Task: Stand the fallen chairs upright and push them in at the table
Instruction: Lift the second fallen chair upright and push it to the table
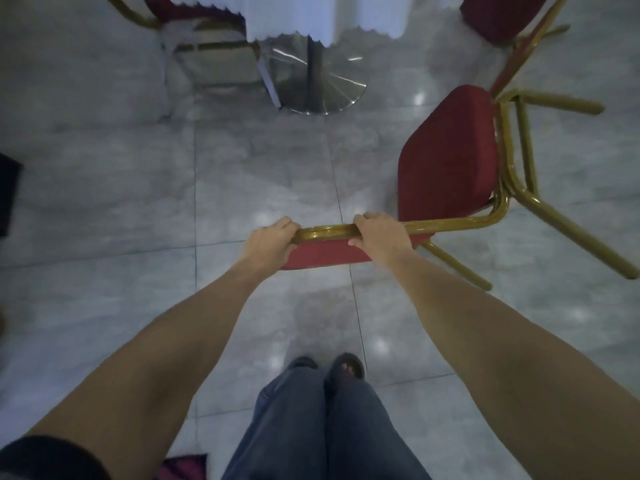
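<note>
A red-cushioned chair with a gold metal frame (446, 157) lies tipped on its side in front of me, its legs pointing right. My left hand (272, 242) grips the top rail of its backrest at the left end. My right hand (375, 233) grips the same gold rail a little further right. The table (294, 19) stands ahead under a white cloth, on a shiny round metal base (318, 84).
A second red and gold chair (502, 15) is at the upper right, close to the fallen one's legs. A third chair (194, 36) stands at the table's upper left. Grey tiled floor (138, 188) spreads around. My feet (325, 367) are below the backrest.
</note>
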The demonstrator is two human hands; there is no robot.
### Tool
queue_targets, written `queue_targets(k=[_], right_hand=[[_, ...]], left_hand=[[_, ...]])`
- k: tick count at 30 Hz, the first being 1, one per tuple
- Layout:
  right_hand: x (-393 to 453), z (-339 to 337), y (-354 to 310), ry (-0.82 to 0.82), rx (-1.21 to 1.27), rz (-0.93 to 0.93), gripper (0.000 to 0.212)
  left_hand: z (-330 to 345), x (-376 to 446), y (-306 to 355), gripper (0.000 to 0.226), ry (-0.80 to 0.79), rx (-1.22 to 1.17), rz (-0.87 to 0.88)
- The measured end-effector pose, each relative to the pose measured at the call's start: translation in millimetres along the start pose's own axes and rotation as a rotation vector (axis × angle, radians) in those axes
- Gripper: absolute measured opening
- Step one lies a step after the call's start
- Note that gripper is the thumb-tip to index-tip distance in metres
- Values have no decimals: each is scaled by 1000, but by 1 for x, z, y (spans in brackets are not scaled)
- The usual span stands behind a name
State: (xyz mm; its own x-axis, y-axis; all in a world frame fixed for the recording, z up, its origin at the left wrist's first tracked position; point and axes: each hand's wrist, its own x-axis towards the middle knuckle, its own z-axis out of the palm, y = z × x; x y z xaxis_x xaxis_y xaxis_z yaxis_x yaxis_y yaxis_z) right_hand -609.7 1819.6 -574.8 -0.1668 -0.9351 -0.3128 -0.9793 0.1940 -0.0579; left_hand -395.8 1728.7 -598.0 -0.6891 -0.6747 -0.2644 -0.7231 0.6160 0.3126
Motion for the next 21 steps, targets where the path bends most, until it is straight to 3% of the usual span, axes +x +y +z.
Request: queue_targets(k=[3, 8, 13, 16, 21], right_hand=[[-9, -53, -26, 59, -32, -59, 41], [-34, -140, -47, 167, 29, -37, 43], [-73, -206, -36, 274, 148, 18, 41], [-102, -223, -23, 341, 214, 97, 40], [-152, -216, 0, 390, 322, 263, 36]], left_hand=[[-72, -24, -2, 34, 55, 28, 23], [-174, -52, 3, 31, 325, -147, -42], [-229, -57, -20, 58, 378, -273, -161], [-263, -40, -3, 61, 412, -330, -24], [-305, -25, 45, 51, 395, -179, 216]])
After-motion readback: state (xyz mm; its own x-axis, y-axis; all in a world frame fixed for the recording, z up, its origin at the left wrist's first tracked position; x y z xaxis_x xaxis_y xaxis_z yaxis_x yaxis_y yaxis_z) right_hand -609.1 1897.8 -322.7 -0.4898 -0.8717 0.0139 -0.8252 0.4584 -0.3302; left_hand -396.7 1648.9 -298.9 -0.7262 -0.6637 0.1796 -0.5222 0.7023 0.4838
